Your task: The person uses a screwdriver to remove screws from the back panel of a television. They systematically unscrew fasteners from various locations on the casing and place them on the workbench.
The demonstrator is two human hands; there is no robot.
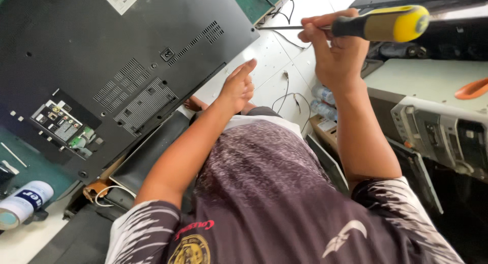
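Over white floor tiles, right hand (333, 50) grips the screwdriver (376, 24); left hand (238, 87), open, nears the black back panel (112, 50).

Electronics repair workshop: opened television back panel (117, 66), stacked screens, loose cables (287, 94), screwdriver (376, 24).

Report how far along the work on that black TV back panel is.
Done: nothing visibly removed; the back panel lies face-down, cover in place. In hand: the right hand grips a yellow-handled screwdriver raised clear of the panel; the left hand hovers open by its edge. Left: apparently the cover itself, though its screws are too small to judge.
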